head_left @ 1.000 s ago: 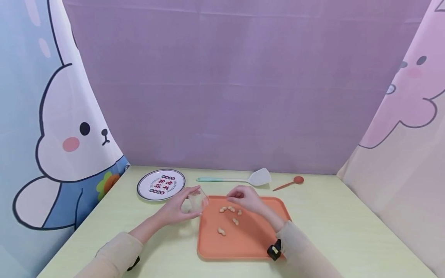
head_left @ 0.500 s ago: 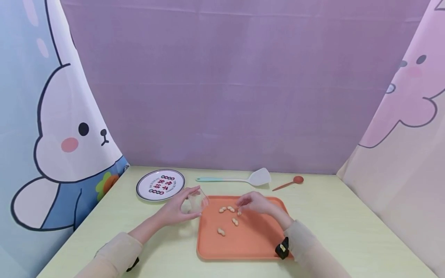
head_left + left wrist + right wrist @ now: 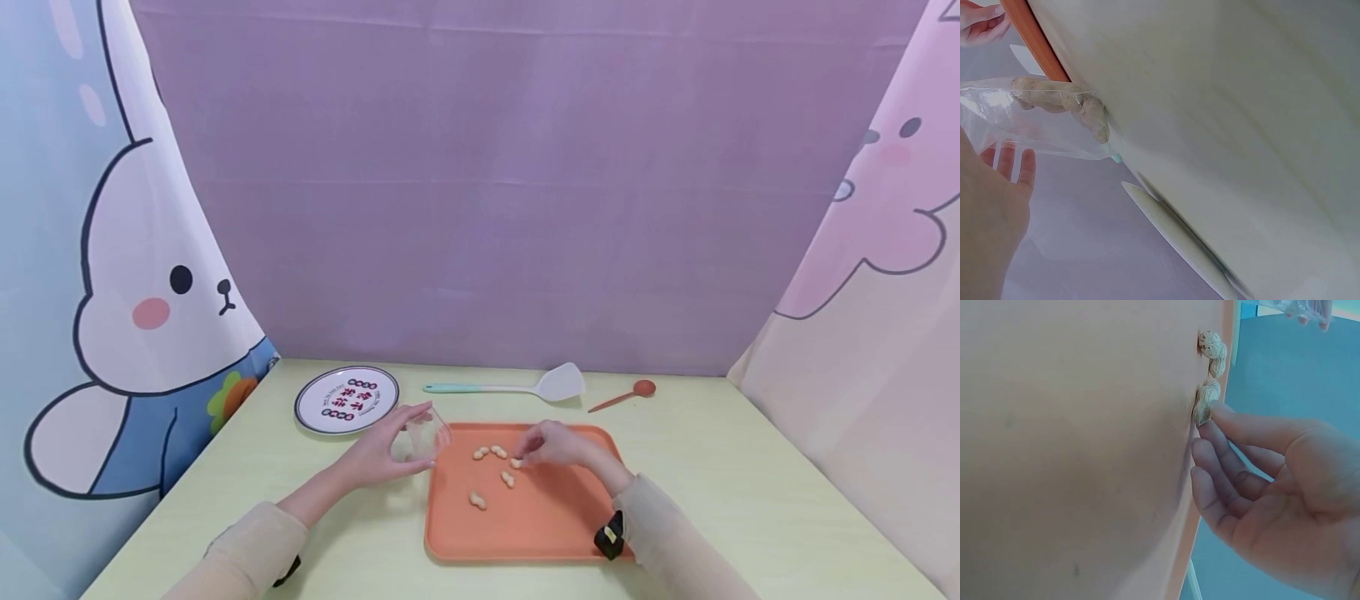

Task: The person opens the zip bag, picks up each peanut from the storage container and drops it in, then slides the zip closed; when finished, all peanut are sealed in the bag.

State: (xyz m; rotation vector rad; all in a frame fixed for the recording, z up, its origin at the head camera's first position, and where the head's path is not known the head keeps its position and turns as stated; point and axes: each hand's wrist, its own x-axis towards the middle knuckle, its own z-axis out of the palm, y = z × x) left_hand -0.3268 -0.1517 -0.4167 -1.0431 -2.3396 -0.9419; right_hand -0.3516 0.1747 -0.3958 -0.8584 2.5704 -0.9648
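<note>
My left hand [image 3: 378, 450] grips a clear plastic bag [image 3: 426, 435] between thumb and fingers, just off the tray's left edge. Several peanuts [image 3: 1060, 97] lie at the bottom of the bag in the left wrist view. Over the orange tray [image 3: 480, 537], my right hand [image 3: 557, 444] pinches one peanut [image 3: 1207, 403] between thumb and index finger, low at the tray surface. Other unshelled peanuts lie loose on the tray: a pair side by side at the back, one peanut [image 3: 507, 479] near the middle and another peanut [image 3: 477, 500] toward the front left.
Behind the left hand lies a white plate [image 3: 315, 408] with red printing. A spatula [image 3: 558, 383] with a mint handle lies behind the tray, and a small red spoon [image 3: 643, 388] is to its right. A purple curtain [image 3: 480, 208] closes off the table's back.
My right hand has moved right and down from above the tray's back edge to the peanut at the back, which has turned a little in its fingers. The left hand and bag stay put.
</note>
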